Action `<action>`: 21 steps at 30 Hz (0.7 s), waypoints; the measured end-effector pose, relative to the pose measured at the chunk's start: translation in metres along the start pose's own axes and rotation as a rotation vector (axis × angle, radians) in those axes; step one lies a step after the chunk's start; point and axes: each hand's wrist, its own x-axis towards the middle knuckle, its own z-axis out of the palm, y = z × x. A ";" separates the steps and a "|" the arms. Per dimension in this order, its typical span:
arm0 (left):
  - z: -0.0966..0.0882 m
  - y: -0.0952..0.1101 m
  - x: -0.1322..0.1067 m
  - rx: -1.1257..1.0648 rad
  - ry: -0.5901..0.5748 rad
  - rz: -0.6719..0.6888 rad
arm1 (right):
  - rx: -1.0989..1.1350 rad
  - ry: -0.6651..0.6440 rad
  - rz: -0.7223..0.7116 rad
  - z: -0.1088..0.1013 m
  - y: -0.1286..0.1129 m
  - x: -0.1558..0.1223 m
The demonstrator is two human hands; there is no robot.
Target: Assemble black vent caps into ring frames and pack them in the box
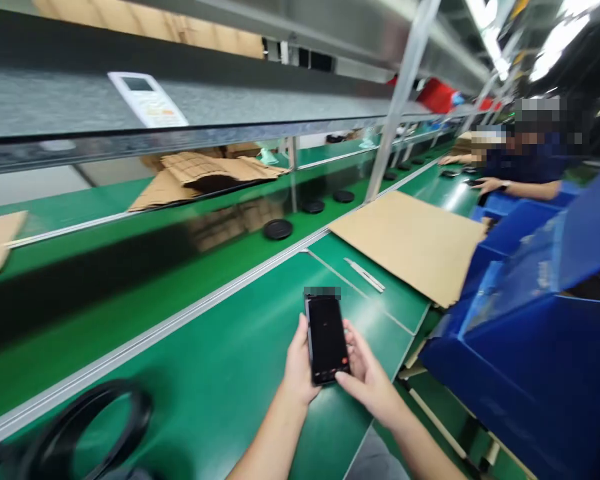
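At far left a piece of cardboard (0, 243) lies at the edge of the view, and below it, in the near corner, a blurred black ring (141, 408) is on the green bench (220, 373). Above, a white remote (153, 103) lies tilted on the grey shelf (280, 97); beneath that shelf, brown sheets (205, 175) are heaped unevenly, their edges jutting out. Further right, three black discs (279, 229) are spaced in a row along the green strip (215, 250) behind the rail (205, 303). Near the middle, just above the bench, the phone (327, 340) is held up between both hands, its dark screen facing the wearer and a red dot near its lower right corner. The left hand (299, 363) is closed around its left side, thumb along the edge, palm below. The right hand (369, 377) grips the other side, fingers curled at the edge and thumb on the bottom corner. Beyond the phone, a slim pale tool (365, 275) lies on the bench, near a large cardboard sheet (410, 240). At right stand blue bins (520, 360), and past them a co-worker (525, 160) in dark clothing has both arms over the bench.
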 end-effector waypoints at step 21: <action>-0.001 -0.007 0.002 0.004 -0.041 0.098 | -0.280 0.197 0.044 0.005 -0.008 0.014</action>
